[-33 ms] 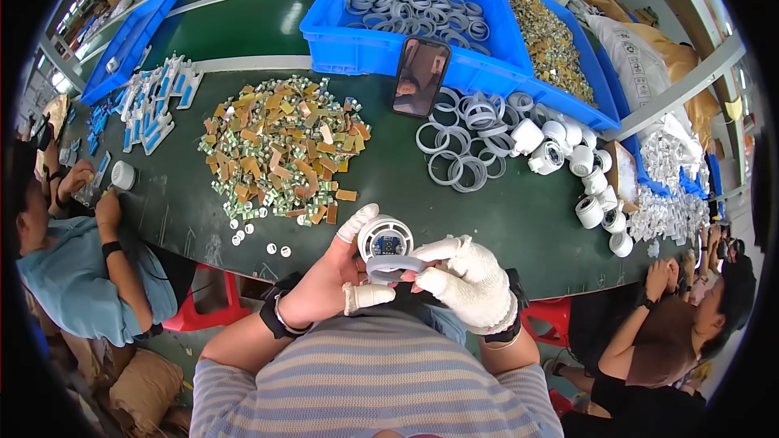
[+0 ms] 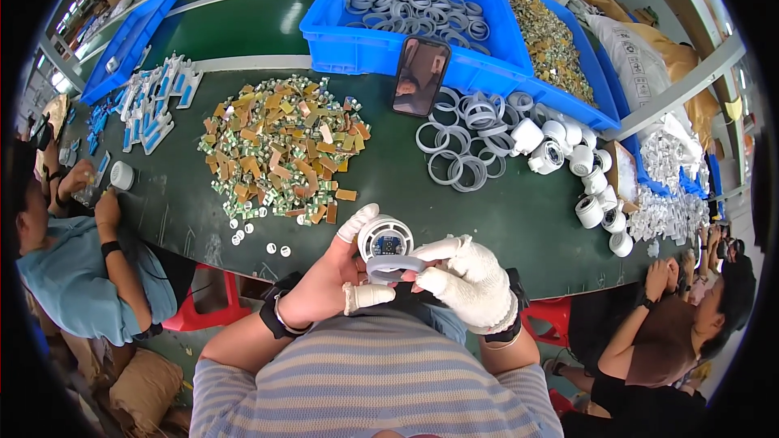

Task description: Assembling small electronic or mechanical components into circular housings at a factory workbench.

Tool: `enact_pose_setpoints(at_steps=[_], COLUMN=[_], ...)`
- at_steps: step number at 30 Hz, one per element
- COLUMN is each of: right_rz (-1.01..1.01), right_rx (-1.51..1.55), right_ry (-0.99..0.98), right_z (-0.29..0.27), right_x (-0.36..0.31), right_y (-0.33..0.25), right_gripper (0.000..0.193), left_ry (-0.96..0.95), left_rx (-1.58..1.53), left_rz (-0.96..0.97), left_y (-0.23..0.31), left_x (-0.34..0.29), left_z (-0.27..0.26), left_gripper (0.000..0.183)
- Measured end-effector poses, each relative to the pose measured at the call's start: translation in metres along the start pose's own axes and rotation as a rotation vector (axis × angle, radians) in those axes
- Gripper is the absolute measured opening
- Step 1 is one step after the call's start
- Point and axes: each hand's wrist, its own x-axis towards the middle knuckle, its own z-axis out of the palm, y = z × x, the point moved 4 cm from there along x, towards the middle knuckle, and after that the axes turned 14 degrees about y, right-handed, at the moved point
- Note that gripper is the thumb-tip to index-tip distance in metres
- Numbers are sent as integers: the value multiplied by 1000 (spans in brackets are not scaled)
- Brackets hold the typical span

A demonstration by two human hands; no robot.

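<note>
Held just above the near edge of the dark green tabletop (image 2: pixel 519 227), the small round white plastic housing (image 2: pixel 385 237) shows us its open face, with a dark circuit board set inside. That face looks up toward us, so its axis runs roughly toward the camera. Across its lower rim lies a flat grey rubber ring (image 2: pixel 394 266), seen nearly edge-on, its long side running left to right.

Our left hand (image 2: pixel 324 280), bare apart from white finger cots, is curled closed around the housing, thumb below and forefinger over the top. Our right hand (image 2: pixel 471 280), in a white knit glove, pinches the grey ring between thumb and fingers.

Farther out on the tabletop we see a heap of small brown and green circuit boards (image 2: pixel 280 150), loose grey rings (image 2: pixel 458 142), more white housings (image 2: pixel 568 154), a black phone (image 2: pixel 419 77) propped against a blue plastic crate (image 2: pixel 365 45) of rings, and seated co-workers at both sides.
</note>
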Motion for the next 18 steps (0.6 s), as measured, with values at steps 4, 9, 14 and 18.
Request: enact_pose_setpoints(at_steps=[4,9,14,18], right_rz=[18,-12,-291,-448], right_rx=[22,-74,-471,-478], right_ry=[0,50,316,243], right_z=[0,2,-2,4], right_x=[0,1,5,15], right_y=[3,-1,7,32], right_gripper=[27,25,37,66], left_ry=[-2,29,70,46], left_rx=[-9,42,60,396], left_rz=[-18,82,89,281], left_y=[-2,-5,-3,-3], left_x=[-1,0,-2,-1], left_z=[0,-1,3,12], left_gripper=[116,108,96,78])
